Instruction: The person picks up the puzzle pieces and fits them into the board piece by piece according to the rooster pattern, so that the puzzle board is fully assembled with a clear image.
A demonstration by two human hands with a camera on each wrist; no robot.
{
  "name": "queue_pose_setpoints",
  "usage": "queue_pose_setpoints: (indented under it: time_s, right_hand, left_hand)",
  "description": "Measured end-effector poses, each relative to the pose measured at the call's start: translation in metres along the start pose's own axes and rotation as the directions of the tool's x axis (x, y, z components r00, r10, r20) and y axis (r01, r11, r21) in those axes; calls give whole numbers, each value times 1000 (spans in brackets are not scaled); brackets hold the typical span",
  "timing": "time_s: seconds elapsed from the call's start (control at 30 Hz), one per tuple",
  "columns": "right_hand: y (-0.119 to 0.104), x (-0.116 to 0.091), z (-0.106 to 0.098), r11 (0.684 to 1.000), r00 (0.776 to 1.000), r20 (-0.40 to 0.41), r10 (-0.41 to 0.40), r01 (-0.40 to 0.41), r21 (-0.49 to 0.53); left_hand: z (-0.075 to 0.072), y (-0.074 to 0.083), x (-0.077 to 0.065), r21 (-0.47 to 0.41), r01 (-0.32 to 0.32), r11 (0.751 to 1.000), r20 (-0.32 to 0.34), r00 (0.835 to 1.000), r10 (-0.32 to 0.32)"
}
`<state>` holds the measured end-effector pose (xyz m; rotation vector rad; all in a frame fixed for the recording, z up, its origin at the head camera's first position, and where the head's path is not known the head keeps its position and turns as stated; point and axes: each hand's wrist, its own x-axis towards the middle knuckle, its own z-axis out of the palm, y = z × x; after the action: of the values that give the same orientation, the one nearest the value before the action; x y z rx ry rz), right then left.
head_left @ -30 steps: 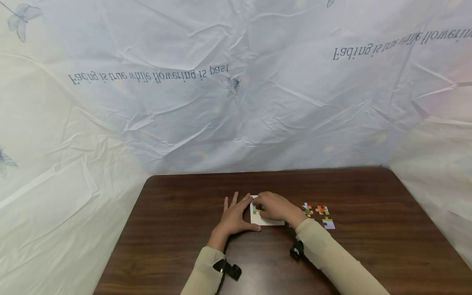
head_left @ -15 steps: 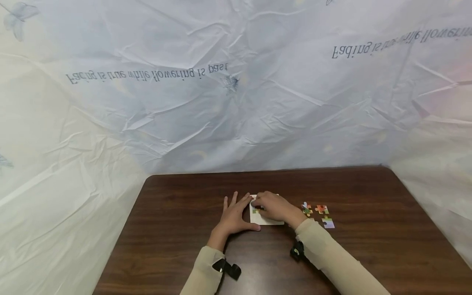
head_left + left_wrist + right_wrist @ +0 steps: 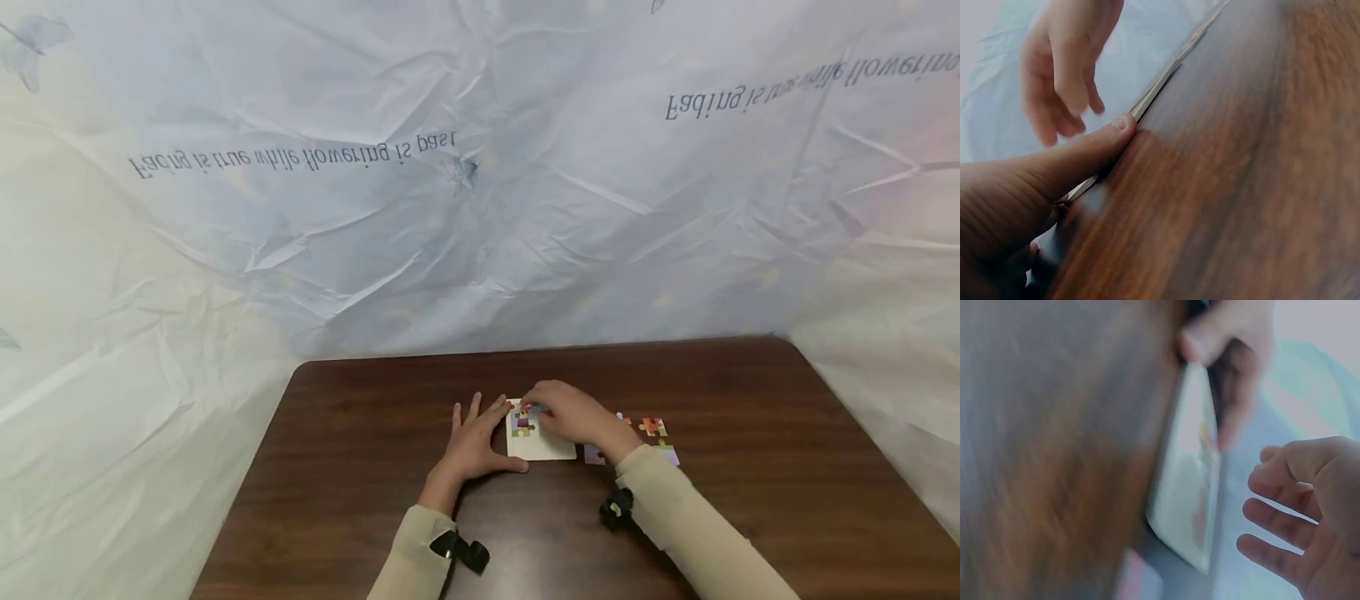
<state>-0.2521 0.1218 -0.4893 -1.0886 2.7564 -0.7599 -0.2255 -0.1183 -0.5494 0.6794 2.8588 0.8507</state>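
A small white puzzle tray (image 3: 553, 451) lies on the brown table, with joined jigsaw pieces (image 3: 522, 422) in its left part. My left hand (image 3: 471, 448) spreads around the tray's left side, fingers straight. In the left wrist view its thumb (image 3: 1100, 147) rests along the tray's near edge (image 3: 1159, 84). Over the tray's far right part hovers my right hand (image 3: 573, 413). The right wrist view shows that hand's fingers (image 3: 1279, 522) loosely bent with nothing between them, beside the blurred tray (image 3: 1179, 481).
Right of the tray lie several loose jigsaw pieces: an orange one (image 3: 652, 427), a lilac one (image 3: 594, 455) and others partly hidden by the right forearm. A wrinkled white sheet (image 3: 450, 275) hangs behind the table (image 3: 360, 467).
My right hand has lifted off the pieces in the tray and moved right and away, so more of the joined pieces shows. The left hand keeps its place.
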Motion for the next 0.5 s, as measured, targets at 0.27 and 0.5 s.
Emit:
queue_pose_setpoints:
  time_s: [0.27,0.5]
  right_hand:
    - [42,-61,-46,986,992,-28,126,-129,-105]
    - [55,-91,-47,986,988,59,142,-136,-97]
  left_hand:
    - [4,1,1,1,1,1000,6,1000,-1]
    - [1,0,0,-2,-1,1000,-1,1000,1]
